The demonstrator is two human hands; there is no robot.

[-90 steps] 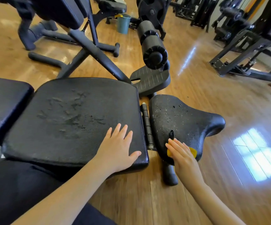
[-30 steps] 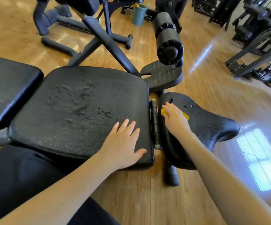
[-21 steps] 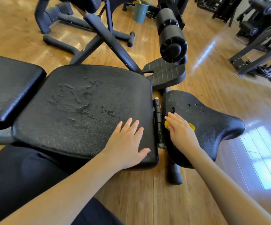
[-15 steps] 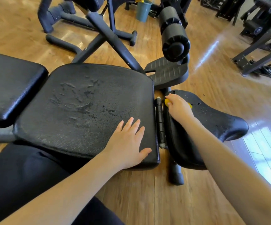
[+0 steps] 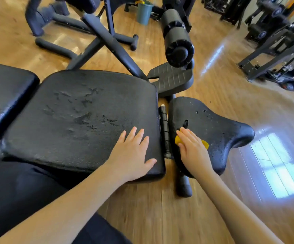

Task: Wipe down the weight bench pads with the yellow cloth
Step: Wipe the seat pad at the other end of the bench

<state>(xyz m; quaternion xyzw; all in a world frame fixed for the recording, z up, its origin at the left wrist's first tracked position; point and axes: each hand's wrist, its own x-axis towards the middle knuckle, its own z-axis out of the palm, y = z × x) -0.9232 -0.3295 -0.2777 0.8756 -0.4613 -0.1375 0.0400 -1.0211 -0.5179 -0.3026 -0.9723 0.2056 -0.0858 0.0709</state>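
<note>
Cloth (image 5: 204,143) sits flat under our right hand (image 5: 193,152), pressed onto the small pad (image 5: 216,131) near that pad's left edge, just beside the hinge (image 5: 164,131). Only two yellow bits show, one peeking out on each side of the palm. Our fingers lie straight across it, pressing down, not curled round it. The fingertips reach up close to the dark hole in the pad.

Half a second ago this hand was up at the pad's far left corner; now it has pulled back toward the near edge. Before that it went the other way, so we're running strokes up and down the left strip of this pad. Good sign: the wiping is well under way here.

Our left hand (image 5: 133,154) stays spread flat on the big pad (image 5: 75,117), at its near right corner, fingers straight and holding nothing. It looks like a brace and no more.

What's left? The small pad's right lobe shows specks and droplets, so we'd say it hasn't been covered yet. The big pad carries blotchy marks across its middle, though we can't tell whether they are wet patches or wear. The third pad (image 5: 5,95) at far left waits too. We judge the job is early.
</note>
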